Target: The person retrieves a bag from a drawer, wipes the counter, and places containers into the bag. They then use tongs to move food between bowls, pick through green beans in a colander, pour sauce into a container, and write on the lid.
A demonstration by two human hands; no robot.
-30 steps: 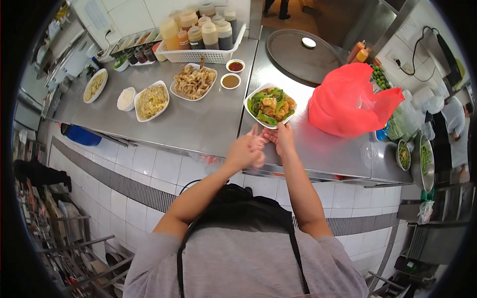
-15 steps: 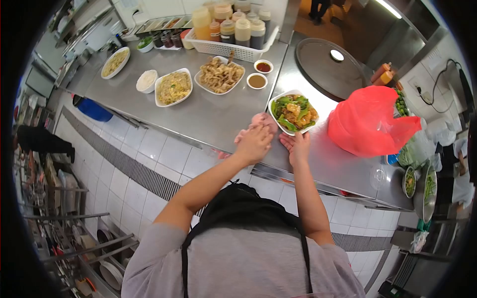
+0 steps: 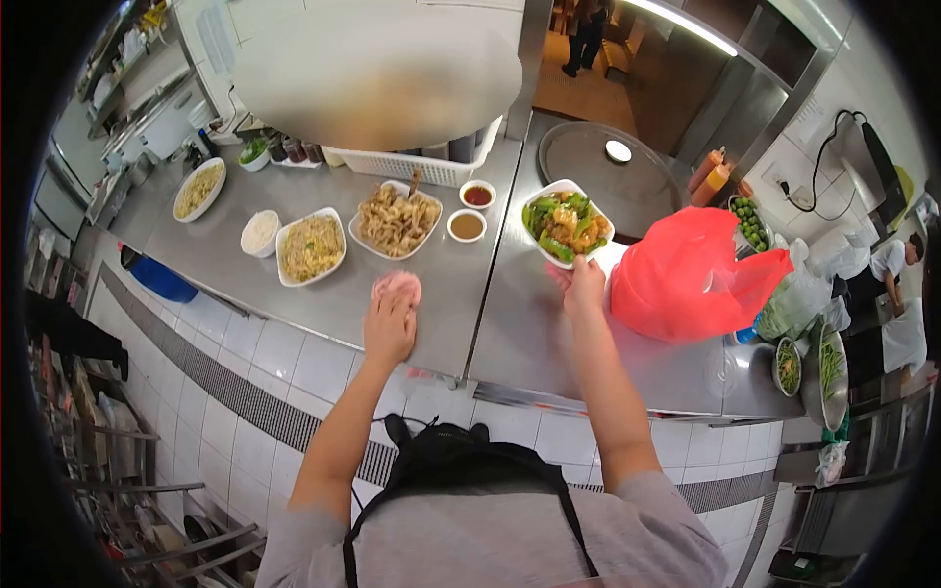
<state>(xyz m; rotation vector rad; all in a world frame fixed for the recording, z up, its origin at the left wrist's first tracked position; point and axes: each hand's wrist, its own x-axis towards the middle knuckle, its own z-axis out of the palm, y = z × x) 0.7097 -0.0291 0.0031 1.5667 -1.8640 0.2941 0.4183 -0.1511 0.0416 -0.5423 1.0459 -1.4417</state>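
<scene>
My left hand (image 3: 391,328) presses a crumpled pink cloth (image 3: 404,284) onto the steel counter, fingers bent over it. In my right hand (image 3: 586,286) is the near edge of a white dish (image 3: 606,251) of green vegetables and glazed pieces. The thumb shows at the rim; the fingers underneath are mostly hidden. Just beyond the cloth stands a white dish of fried pieces (image 3: 394,221). Left of it are a dish of fried rice (image 3: 312,249) and a small bowl of white rice (image 3: 260,233). Red sauce (image 3: 477,195) and brown sauce (image 3: 467,226) sit in small cups.
A red plastic bag (image 3: 676,279) stands right of the held dish. Behind are a round dark tray (image 3: 613,162) and sauce bottles (image 3: 711,184). A blurred pale patch covers most of the white basket (image 3: 412,169). Another person (image 3: 887,274) is at far right.
My left hand has slid the pink cloth leftward, away from the right hand. My right hand now grips the dish of greens, which looks raised and tilted. The view has shifted.
</scene>
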